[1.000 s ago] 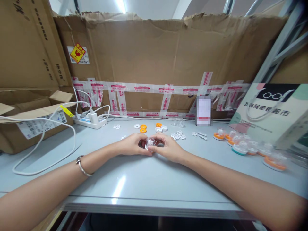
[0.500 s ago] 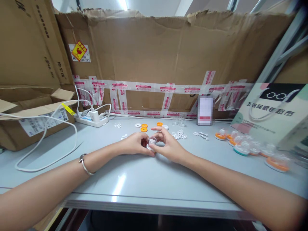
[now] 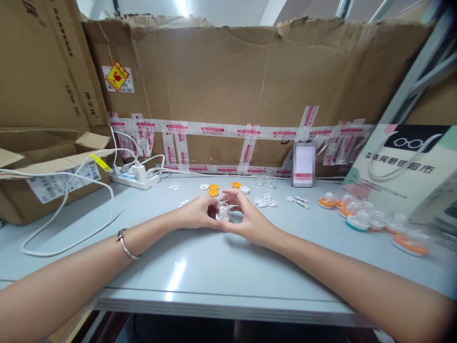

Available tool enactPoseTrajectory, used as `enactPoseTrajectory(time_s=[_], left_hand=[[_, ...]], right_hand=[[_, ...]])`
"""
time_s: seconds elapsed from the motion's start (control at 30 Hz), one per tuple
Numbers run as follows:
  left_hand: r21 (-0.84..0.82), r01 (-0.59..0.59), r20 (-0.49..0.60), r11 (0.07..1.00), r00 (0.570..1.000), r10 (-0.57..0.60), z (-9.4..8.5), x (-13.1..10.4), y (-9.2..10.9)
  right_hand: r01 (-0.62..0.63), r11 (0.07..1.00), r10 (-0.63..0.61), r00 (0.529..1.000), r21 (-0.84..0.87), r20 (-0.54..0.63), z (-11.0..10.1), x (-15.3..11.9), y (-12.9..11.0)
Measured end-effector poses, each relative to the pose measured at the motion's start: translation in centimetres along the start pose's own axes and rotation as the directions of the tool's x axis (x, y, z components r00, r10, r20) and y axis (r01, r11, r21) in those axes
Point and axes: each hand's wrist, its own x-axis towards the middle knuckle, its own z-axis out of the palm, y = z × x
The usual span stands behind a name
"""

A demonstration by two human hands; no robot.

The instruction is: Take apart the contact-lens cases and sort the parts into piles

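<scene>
A clear cup (image 3: 223, 212) with small white parts inside is held just above or on the table (image 3: 221, 276); contact with the surface cannot be determined from here. Reference item: the phone (image 3: 303, 164), standing upright at the rear. The cup is in front of the phone and to its left, as the person faces it.

Left hand (image 3: 195, 212): closed on the cup's left side, thumb in front. Right hand (image 3: 250, 218): thumb at the cup's lower right, fingers arched, index finger raised clear. I cannot tell whether this hand also grips the cup.

Left of the phone, beyond the hands: orange rings (image 3: 213, 193) and a white disc (image 3: 203, 186). Nearer the phone on that side: clear cups (image 3: 269, 182) and, farther forward, a heap of openwork white pieces (image 3: 264, 201). Directly in front of the phone: slender white parts (image 3: 302, 202).

Right of the phone and forward: a cluster of clear-domed units (image 3: 357, 221) with orange or teal bases. Behind them: a paper bag (image 3: 400, 164). Far left of the phone: a white power strip (image 3: 137, 180).
</scene>
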Motion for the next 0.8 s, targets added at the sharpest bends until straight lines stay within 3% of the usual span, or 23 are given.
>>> enactPoseTrajectory(time_s=[0.17, 0.37, 0.63, 0.8], left_hand=[[0.062, 0.000, 0.027, 0.998, 1.000, -0.002, 0.1, -0.1, 0.3], [0.133, -0.038, -0.113, 0.990, 0.992, 0.054, 0.6, -0.7, 0.9], [0.060, 0.029, -0.160, 0.998, 0.987, -0.019, 1.1, -0.6, 1.2], [0.045, 0.039, -0.156, 0.998, 0.987, -0.032, 1.1, -0.5, 1.5]], right_hand=[[-0.064, 0.997, 0.062, 0.997, -0.032, -0.051, 0.0, 0.2, 0.5], [-0.035, 0.999, 0.034, 0.998, -0.017, -0.051, -0.3, 0.3, 0.2], [-0.058, 0.998, 0.060, 0.996, 0.029, -0.072, -0.4, 0.1, 0.1], [-0.162, 0.987, 0.162, 0.980, 0.007, -0.118, -0.4, 0.3, -0.3]])
